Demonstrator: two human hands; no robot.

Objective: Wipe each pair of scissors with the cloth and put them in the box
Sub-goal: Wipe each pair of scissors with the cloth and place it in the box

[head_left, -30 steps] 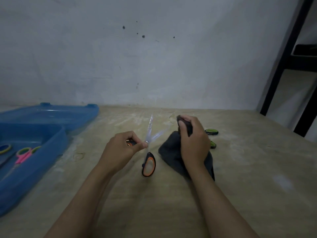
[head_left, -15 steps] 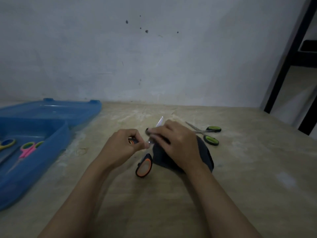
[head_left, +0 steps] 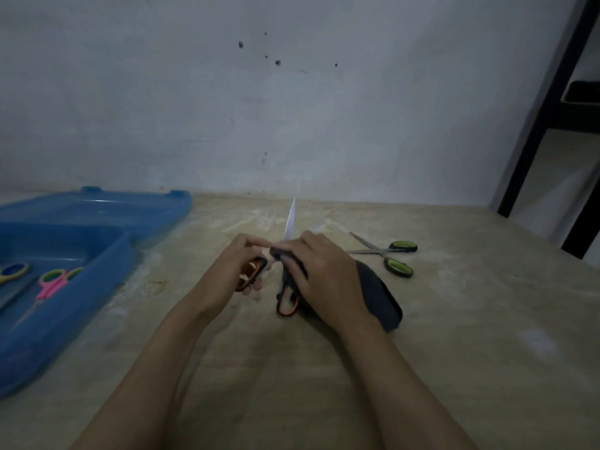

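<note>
My left hand (head_left: 232,271) grips one orange-and-black handle of a pair of scissors (head_left: 285,302) held open over the middle of the table, blades pointing up and away. My right hand (head_left: 319,277) holds a dark grey cloth (head_left: 380,300) and presses it against the scissors near the pivot; the cloth trails onto the table behind the hand. A green-handled pair of scissors (head_left: 394,254) lies open on the table to the right. The blue box (head_left: 65,287) at the left holds a pink-and-green pair (head_left: 53,282) and a yellow-and-blue pair (head_left: 13,272).
The box's blue lid (head_left: 97,206) lies flat behind it against the white wall. A black frame (head_left: 548,105) stands past the table's far right corner. The table's right edge runs diagonally near the green scissors.
My right hand has come down with the cloth from beside the scissors onto the blades and slid toward the pivot. The scissors have tilted, one blade now pointing more upright.
</note>
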